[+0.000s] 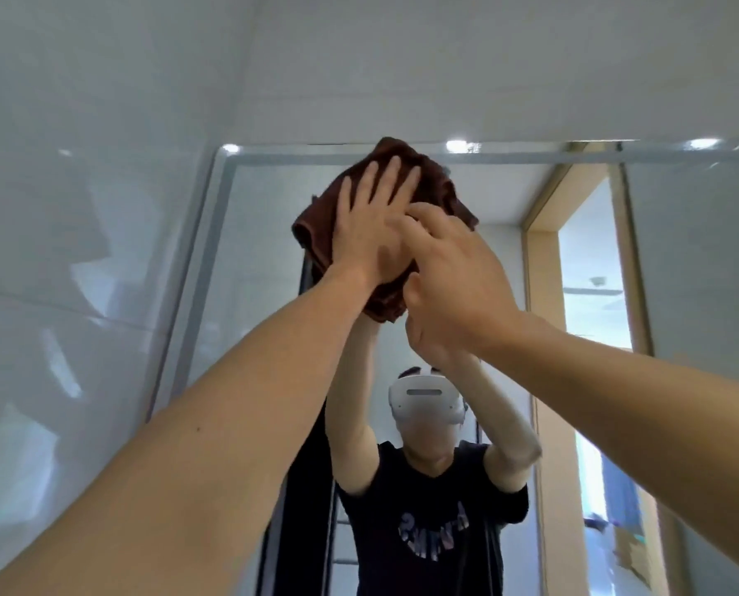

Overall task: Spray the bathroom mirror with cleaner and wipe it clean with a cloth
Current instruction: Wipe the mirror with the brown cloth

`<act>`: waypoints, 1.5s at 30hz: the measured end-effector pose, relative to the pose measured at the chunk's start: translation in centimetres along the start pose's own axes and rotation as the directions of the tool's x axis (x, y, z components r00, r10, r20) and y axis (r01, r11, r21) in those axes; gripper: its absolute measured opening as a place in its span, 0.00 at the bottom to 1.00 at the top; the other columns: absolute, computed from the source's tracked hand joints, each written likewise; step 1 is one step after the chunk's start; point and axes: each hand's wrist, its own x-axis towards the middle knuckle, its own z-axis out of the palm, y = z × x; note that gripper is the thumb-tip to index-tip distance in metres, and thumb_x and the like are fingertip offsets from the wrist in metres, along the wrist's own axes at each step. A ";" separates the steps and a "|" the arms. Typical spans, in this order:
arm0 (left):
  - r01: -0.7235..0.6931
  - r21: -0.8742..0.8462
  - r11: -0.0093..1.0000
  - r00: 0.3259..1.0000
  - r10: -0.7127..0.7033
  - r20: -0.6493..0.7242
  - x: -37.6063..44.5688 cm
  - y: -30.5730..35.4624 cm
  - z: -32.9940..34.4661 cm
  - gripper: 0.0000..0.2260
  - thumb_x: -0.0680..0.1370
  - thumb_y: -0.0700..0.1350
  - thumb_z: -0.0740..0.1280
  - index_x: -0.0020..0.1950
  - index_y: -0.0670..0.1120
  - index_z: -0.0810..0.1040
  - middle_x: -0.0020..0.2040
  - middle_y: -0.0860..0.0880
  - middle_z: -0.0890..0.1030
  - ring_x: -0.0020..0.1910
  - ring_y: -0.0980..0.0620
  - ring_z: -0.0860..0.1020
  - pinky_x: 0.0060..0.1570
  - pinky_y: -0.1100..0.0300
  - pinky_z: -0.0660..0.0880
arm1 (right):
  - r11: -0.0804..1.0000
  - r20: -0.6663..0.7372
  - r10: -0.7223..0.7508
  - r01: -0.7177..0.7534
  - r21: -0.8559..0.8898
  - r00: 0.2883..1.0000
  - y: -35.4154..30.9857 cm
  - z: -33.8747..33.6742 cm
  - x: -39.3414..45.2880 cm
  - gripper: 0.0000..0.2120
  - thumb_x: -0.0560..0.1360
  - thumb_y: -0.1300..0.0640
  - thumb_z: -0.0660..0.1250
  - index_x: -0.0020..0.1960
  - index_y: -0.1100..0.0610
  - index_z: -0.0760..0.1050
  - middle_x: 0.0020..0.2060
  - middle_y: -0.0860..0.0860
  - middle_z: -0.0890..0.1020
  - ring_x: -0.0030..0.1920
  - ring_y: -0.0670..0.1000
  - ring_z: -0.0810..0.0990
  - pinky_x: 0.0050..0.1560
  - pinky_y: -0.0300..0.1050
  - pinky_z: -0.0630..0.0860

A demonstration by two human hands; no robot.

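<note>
A dark brown cloth (438,187) is bunched against the upper middle of the bathroom mirror (264,260), just under its top edge. My left hand (370,223) lies flat on the cloth with fingers spread, pressing it to the glass. My right hand (453,277) overlaps the left from the right, its fingers on the cloth's right side. Both arms reach upward. The lower part of the cloth is hidden behind my hands. No spray bottle is in view.
The mirror reflects a person in a dark T-shirt (428,522) with a white headset, arms raised. Glossy white wall tiles (79,234) flank the mirror on the left and above. A wood-framed doorway (591,294) shows in the reflection at right.
</note>
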 end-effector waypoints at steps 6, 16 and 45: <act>0.235 -0.030 0.972 0.972 -0.235 -0.021 2.5 -11.4 -0.9 0.30 0.81 0.65 0.48 0.81 0.56 0.53 0.82 0.51 0.53 0.80 0.47 0.50 0.77 0.42 0.46 | 0.993 0.029 -0.018 0.021 -0.119 0.999 2.7 0.0 1.1 0.30 0.74 0.56 0.66 0.74 0.47 0.64 0.74 0.50 0.65 0.66 0.54 0.71 0.60 0.51 0.72; 0.395 -0.072 0.916 0.916 -0.399 -0.037 9.5 -0.5 -0.7 0.32 0.79 0.62 0.49 0.81 0.49 0.54 0.82 0.49 0.52 0.81 0.45 0.49 0.77 0.40 0.44 | 0.990 0.011 -0.079 0.079 -0.114 0.997 7.0 -2.6 -2.9 0.30 0.73 0.57 0.68 0.73 0.47 0.65 0.74 0.49 0.65 0.65 0.53 0.72 0.60 0.48 0.73; 0.428 -0.088 0.899 0.900 -0.433 -0.048 -4.0 -12.9 -0.2 0.30 0.81 0.61 0.52 0.81 0.51 0.54 0.82 0.49 0.53 0.80 0.46 0.51 0.76 0.37 0.48 | 0.980 0.040 0.196 -0.198 0.035 0.980 3.4 -3.2 -2.1 0.27 0.76 0.60 0.65 0.74 0.49 0.66 0.71 0.50 0.67 0.67 0.54 0.71 0.63 0.51 0.72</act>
